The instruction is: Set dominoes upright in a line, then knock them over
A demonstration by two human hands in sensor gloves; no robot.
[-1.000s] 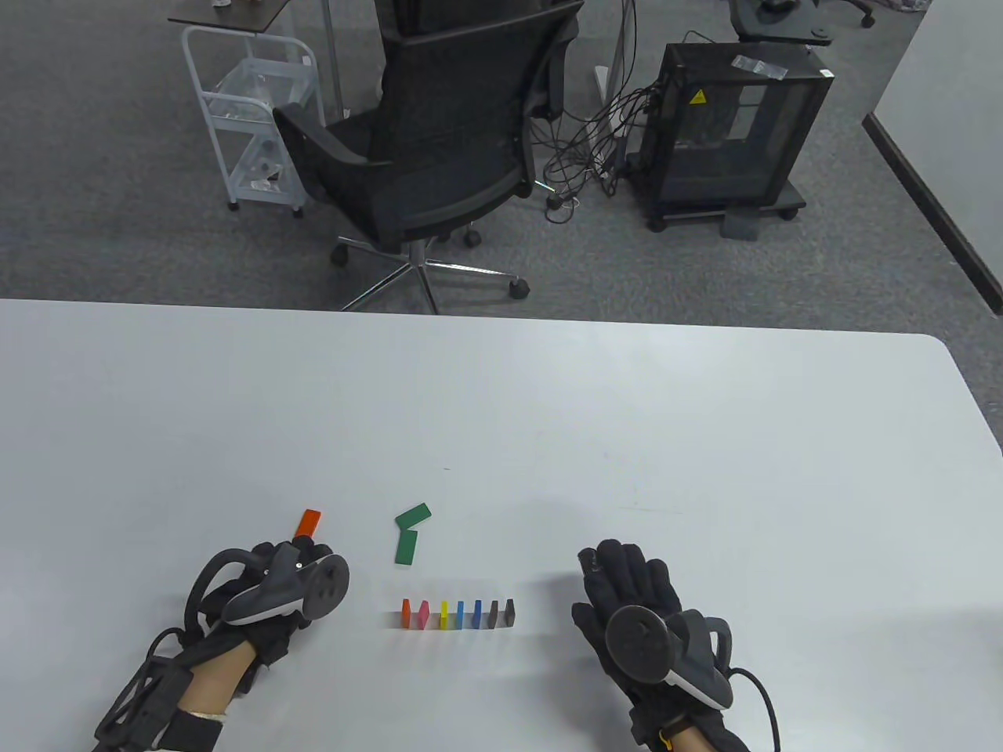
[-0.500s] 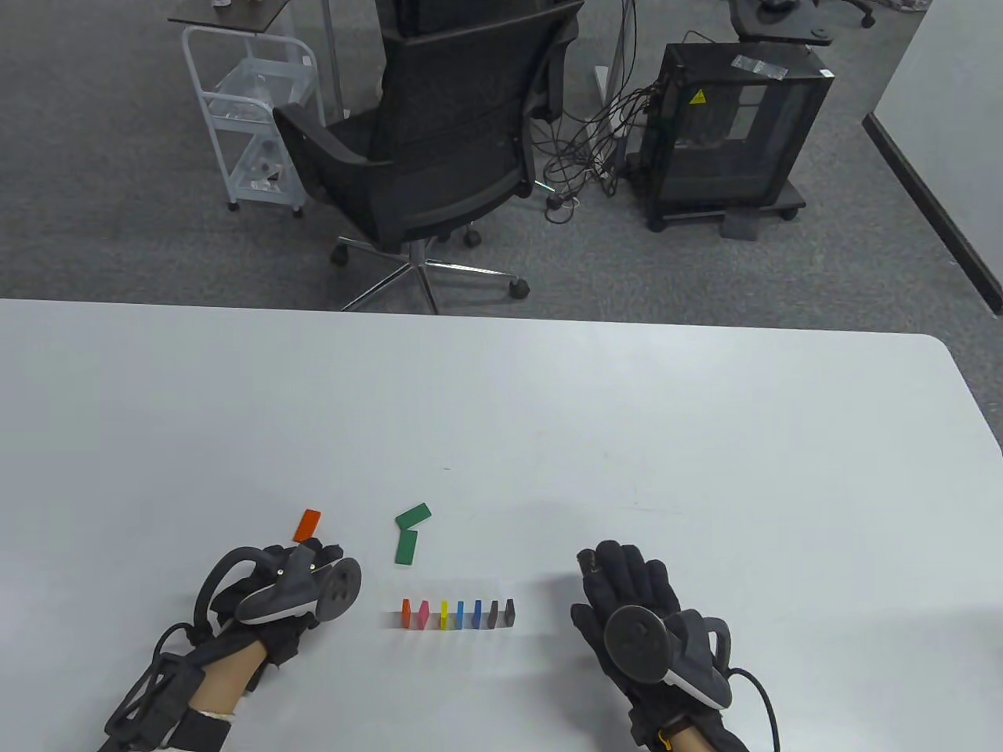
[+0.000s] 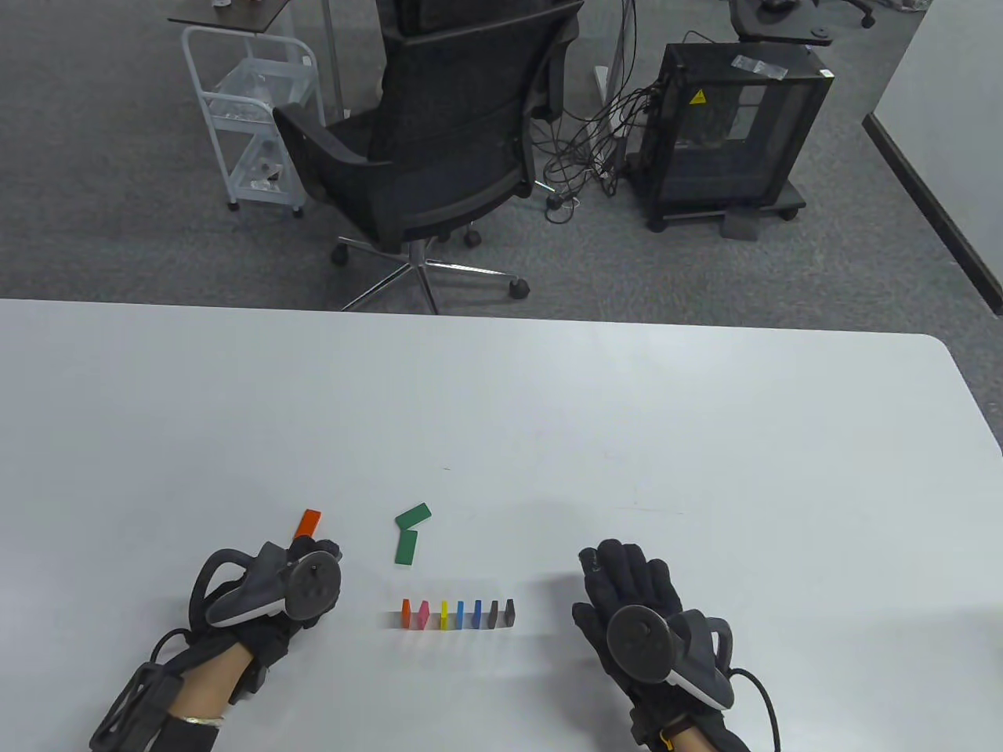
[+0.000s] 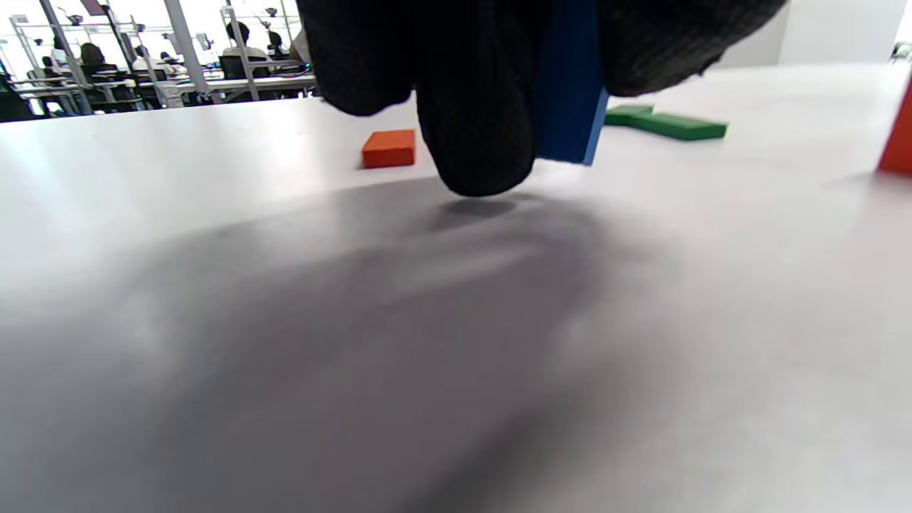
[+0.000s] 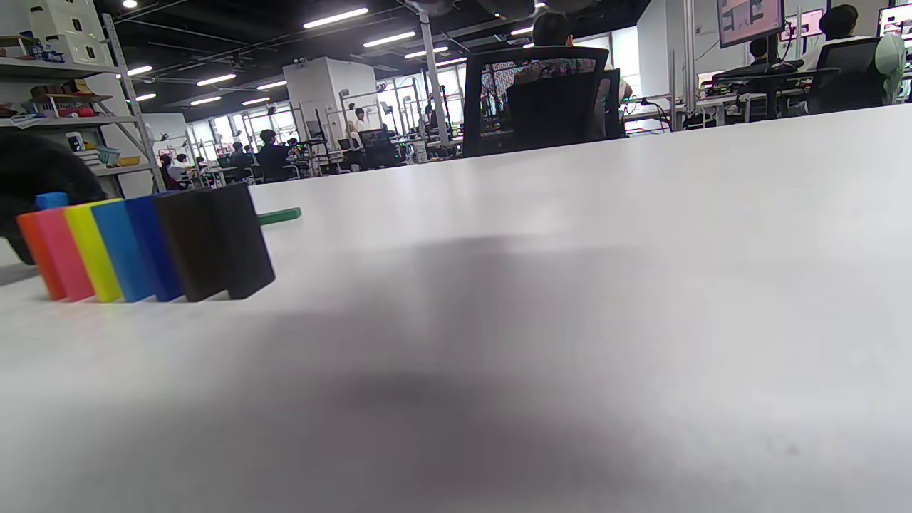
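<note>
White worktop (image 3: pixel 548 407) carries seven upright dominoes (image 3: pixel 458 615) in a row near its front edge, between the hands. Left hand (image 3: pixel 274 587) pinches a blue domino (image 4: pixel 570 92) just above the surface. Right hand (image 3: pixel 635 603) rests flat, fingers relaxed. An orange domino (image 3: pixel 308 522) and two green dominoes (image 3: pixel 409 533) lie flat behind the row.

Both hands are wearing black knit sensor gloves. The left hand (image 3: pixel 302 583) is carrying a grey tracker with a round dark disc and a black loop; the right hand (image 3: pixel 627 595) is wearing a matching one. Black cables are trailing from both wrists, and dark straps are wrapping the forearms.
</note>
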